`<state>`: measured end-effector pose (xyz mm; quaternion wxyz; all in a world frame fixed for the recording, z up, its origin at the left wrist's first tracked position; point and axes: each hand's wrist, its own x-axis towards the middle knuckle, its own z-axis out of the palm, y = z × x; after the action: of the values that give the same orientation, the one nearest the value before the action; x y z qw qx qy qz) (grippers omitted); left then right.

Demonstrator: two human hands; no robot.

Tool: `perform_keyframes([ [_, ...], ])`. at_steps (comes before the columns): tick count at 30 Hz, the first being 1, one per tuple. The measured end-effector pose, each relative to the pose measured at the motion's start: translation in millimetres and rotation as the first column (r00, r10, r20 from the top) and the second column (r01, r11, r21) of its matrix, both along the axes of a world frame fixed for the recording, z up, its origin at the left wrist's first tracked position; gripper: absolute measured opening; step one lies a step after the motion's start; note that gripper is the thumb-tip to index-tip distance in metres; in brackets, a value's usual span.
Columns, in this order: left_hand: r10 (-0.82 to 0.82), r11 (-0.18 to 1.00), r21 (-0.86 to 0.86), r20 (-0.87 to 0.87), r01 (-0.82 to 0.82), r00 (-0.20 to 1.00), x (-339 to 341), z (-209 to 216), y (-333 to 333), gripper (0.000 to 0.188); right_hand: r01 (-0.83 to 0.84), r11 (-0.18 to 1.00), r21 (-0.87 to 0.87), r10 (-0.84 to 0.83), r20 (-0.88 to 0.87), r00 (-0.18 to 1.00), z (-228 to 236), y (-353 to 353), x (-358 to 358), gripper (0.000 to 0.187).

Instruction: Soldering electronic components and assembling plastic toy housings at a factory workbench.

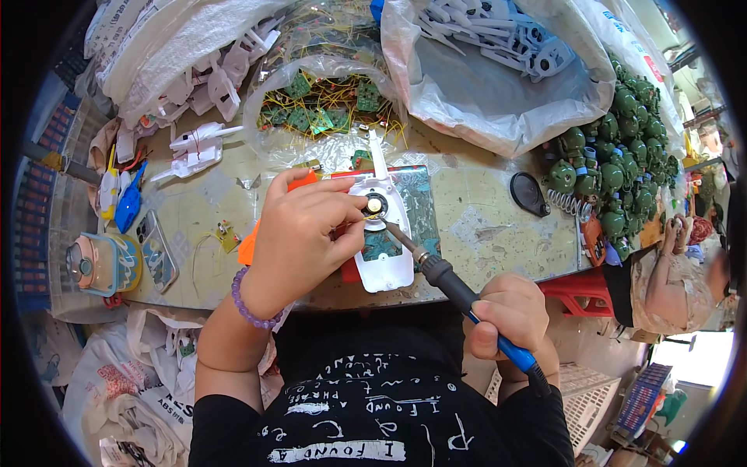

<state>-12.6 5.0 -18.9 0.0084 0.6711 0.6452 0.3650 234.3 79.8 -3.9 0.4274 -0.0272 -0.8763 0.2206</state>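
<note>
Black T-shirt (350, 397) is filling the spot closest to the camera, right up against the near edge of the table (498, 241). White plastic shell (389, 271) is sitting by the middle of that near edge, on top of a flat teal-patterned thing (424, 206), its narrow strip pointing toward the far edge. So the right hand (510, 315) is gripping a soldering iron (451, 288), fingers curled snugly around the handle, and the tip is resting on or just off the lower rim of the round black-and-gold part (375, 205) in the shell. Can't tell which from this angle. Left hand (311, 222) is working opposite, thumb and fingers bent nearly together beside that part. Whether they're pinching a thin wire or just steadying things, honestly can't tell.

My read: soldering is the step in hand, probably at that round part. Next move is likely calling for a steady left hand and a short, precise touch without nicking the plastic. Meanwhile a bag of green circuit boards (327, 101) is sitting toward the far edge, and a black oval cover (529, 193) is lying toward the right edge.
</note>
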Motion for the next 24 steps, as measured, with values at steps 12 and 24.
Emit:
perform_keyframes([
  [12, -0.002, 1.000, -0.006, -0.011, 0.001, 1.000, 0.9, -1.3, -1.0, 0.005, -0.018, 1.000, 0.020, 0.018, -0.028, 0.999, -2.1, -0.9, -4.7, 0.021],
  [24, -0.008, 0.999, -0.031, -0.025, 0.007, 1.000, 2.9, 1.8, 0.1, 0.006, 0.097, 0.964, -0.246, -0.099, 0.007, 0.995, 21.6, 6.9, -11.9, 0.007],
])
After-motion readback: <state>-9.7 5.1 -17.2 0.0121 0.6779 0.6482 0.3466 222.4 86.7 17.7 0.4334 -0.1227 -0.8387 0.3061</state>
